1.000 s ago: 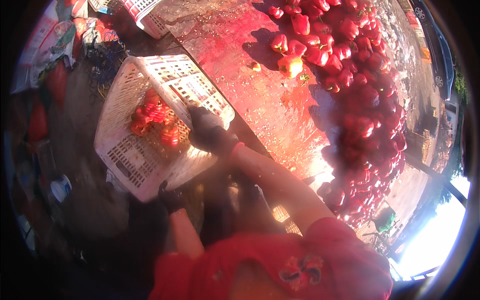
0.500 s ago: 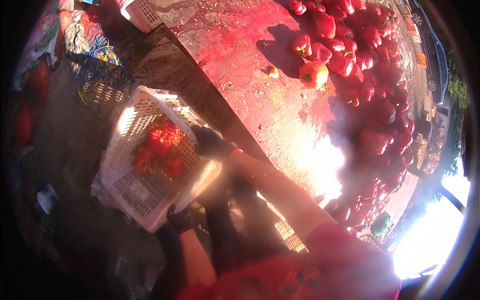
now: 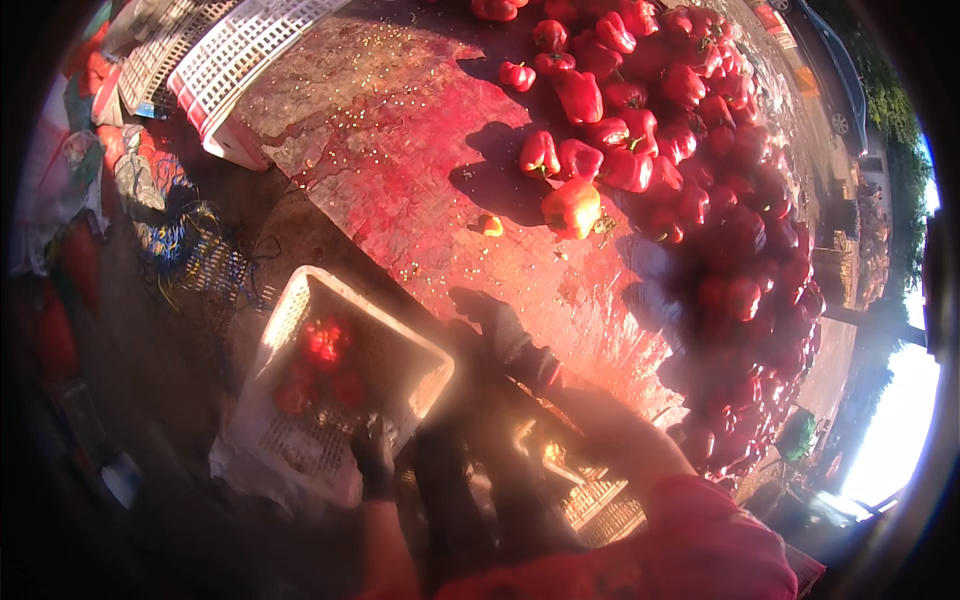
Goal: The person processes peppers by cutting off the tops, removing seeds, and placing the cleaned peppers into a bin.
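Observation:
A white slatted plastic crate (image 3: 285, 290) stands low beside the table, tilted in view. Several red bell peppers (image 3: 325, 345) lie inside it. My left hand (image 3: 374, 455), in a dark glove, is at the crate's near rim with its fingers bent over it, partly lost in shade. My right hand (image 3: 515, 350), in a greyish glove, is off the crate and over the near edge of the red-stained table (image 3: 400, 170). It holds nothing that I can see, its fingers loosely apart and blurred by glare.
A large heap of red bell peppers (image 3: 720, 200) covers the table's right side. An orange-red pepper (image 3: 572, 208) lies at its near edge, a small piece (image 3: 490, 226) beside it. Another white crate (image 3: 250, 60) stands at the far left, above tangled blue and yellow strings (image 3: 195, 245).
My right hand has let go of the crate's far rim and moved right to the table edge. The crate sits slightly lower in view; my left hand stays at it.

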Tool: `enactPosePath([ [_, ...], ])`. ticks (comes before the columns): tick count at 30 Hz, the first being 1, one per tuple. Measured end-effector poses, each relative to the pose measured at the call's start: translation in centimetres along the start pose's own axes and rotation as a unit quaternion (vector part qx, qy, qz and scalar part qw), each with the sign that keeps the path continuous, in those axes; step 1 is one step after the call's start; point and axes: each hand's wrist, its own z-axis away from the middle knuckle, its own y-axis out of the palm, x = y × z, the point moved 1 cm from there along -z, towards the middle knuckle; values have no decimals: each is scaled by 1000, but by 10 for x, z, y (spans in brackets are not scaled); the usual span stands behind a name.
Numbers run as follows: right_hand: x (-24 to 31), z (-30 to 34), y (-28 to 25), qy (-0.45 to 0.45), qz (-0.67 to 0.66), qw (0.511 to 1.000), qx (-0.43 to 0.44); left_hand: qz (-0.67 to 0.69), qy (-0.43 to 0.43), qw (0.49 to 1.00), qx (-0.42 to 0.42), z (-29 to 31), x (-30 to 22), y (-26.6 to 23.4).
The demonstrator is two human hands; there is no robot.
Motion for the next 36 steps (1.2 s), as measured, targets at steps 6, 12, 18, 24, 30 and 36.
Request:
enactPosePath([
  [6, 10, -102, -126, -132, 191, 952, -198, -317, 579, 748, -71, -109, -160, 125],
  [12, -38, -178, -194, -73, 250, 913, -315, -526, 616, 562, -168, -184, -278, 248],
  [18, -32, -260, -241, -60, 315, 889, -327, -564, 526, 590, -239, -217, -253, 289],
  [24, -103, -428, -258, -78, 519, 776, -350, -601, 564, 518, -229, -186, -272, 302],
  [30, -74, -382, -263, 34, 510, 841, -177, -592, 573, 521, -224, -181, -277, 298],
  [36, -125, -249, -278, 47, 551, 806, -211, -581, 576, 517, -251, -209, -263, 296],
])
